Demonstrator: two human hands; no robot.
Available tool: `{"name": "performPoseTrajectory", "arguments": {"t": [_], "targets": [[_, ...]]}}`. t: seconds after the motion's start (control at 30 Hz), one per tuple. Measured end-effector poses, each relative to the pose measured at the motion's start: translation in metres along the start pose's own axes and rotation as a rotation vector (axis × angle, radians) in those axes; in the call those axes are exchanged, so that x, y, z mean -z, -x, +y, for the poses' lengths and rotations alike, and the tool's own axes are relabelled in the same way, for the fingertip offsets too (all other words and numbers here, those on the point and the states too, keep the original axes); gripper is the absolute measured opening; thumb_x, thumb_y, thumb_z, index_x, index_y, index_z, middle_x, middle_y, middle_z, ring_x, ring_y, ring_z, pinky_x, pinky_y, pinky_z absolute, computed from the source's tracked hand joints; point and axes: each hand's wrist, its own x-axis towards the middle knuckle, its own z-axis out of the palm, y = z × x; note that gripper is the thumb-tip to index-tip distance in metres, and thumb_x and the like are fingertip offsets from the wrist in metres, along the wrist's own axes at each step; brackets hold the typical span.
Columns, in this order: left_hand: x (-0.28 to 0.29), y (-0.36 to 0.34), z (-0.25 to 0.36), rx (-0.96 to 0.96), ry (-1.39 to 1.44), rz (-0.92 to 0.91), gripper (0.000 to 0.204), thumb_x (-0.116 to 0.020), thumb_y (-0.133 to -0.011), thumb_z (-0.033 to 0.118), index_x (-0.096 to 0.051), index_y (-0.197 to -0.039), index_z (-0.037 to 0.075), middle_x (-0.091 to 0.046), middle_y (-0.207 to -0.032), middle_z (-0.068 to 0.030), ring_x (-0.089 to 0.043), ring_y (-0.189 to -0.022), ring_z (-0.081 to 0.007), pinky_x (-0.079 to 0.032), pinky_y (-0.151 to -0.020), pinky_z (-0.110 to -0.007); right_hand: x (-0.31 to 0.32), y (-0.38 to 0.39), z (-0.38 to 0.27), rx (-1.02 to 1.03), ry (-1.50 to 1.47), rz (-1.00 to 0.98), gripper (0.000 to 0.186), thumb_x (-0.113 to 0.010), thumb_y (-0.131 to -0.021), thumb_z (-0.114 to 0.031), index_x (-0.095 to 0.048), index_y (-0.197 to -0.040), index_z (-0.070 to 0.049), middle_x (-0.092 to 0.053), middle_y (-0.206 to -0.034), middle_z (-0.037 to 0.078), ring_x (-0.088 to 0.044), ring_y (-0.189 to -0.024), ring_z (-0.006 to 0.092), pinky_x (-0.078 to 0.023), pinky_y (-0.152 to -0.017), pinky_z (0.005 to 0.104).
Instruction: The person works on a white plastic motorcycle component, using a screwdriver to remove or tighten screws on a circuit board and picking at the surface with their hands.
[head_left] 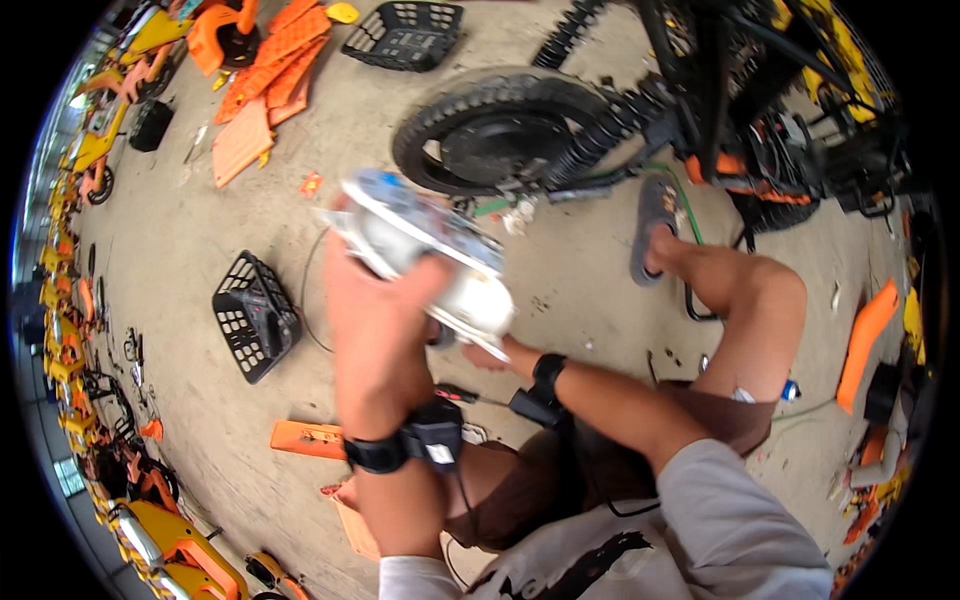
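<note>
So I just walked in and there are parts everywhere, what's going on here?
A person sits on a concrete floor beside a black wheel of a small electric bike. Both hands hold up a white and grey housing part, blurred with motion: the left hand grips it from the front, the right hand supports it underneath. A black basket lies to the left, and orange panels lie farther off.

The single head-worn fisheye view looks steeply down from just above the seated person's chest, close over the left hand (375, 320) and right hand (490, 352), facing forward across the concrete floor (250, 200) toward the wheel (500, 130), edges bending at the rim.
</note>
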Motion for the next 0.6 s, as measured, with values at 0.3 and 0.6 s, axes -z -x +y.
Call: {"name": "performPoseTrajectory", "arguments": {"t": [0.3,0.6], "targets": [[-0.034,0.012,-0.029,-0.192,-0.205,0.071,0.075,-0.066,-0.075,-0.002,-0.034,-0.142,0.003,-0.044,-0.137,-0.0257,-0.046,-0.128,-0.0425,-0.041,-0.105,-0.040,-0.114,-0.089,0.123,0.270,0.663,0.119,0.028,-0.063,-0.080,-0.021,-0.066,-0.101,-0.003,-0.069,-0.085,0.014,-0.067,-0.081,0.0323,-0.054,-0.075,0.0428],[-0.027,0.007,0.013,-0.059,-0.215,-0.108,0.063,-0.065,-0.070,0.007,-0.039,-0.128,0.010,-0.048,-0.112,-0.0221,-0.052,-0.103,-0.0455,-0.044,-0.082,-0.051,-0.046,-0.111,0.124,0.272,0.854,0.112,0.028,-0.065,-0.080,-0.018,-0.065,-0.102,-0.001,-0.068,-0.084,0.012,-0.067,-0.084,0.0288,-0.054,-0.077,0.0404]]}}
